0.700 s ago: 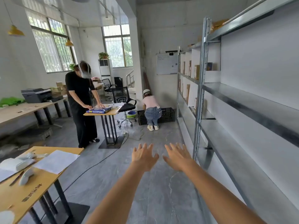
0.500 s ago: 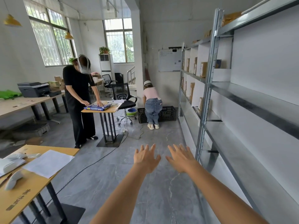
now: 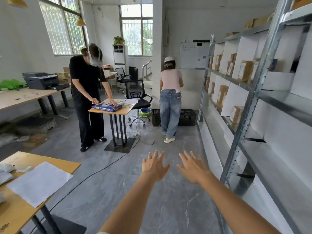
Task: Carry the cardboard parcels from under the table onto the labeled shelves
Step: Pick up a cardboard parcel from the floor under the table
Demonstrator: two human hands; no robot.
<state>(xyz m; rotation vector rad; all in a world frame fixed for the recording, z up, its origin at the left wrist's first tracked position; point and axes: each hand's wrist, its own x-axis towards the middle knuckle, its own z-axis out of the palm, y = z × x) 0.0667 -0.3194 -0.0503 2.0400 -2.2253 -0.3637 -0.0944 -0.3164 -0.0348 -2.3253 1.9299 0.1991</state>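
Head view is showing two bare arms reaching out over a smooth grey floor (image 3: 177, 208) with thin white veins like stone. Left hand (image 3: 154, 168) is making a wide grip, flat, with fingers spread, and it is holding nothing. Right hand (image 3: 192, 169) is doing the same, just beside it, palm down and holding nothing.

Brown cardboard parcels (image 3: 244, 70) are standing upright on the metal shelves (image 3: 253, 85) along the right side, well apart from both hands. They are boxy, with white labels on their fronts. More of them are sitting higher and lower down the same rack. Shiny grey posts with small holes are holding the flat shelf boards, and white sheets are lining the back.

A wooden desk (image 3: 55, 159) is sitting at the lower left with a sheet of white paper (image 3: 40, 183) lying flat on it. A person in black clothes (image 3: 86, 92) is leaning over a small desk (image 3: 118, 112) with thin black legs, pressing on a blue packet (image 3: 107, 107). Another person in a pink top (image 3: 170, 80) is standing in front of a black plastic crate (image 3: 187, 117) with a grid wall.
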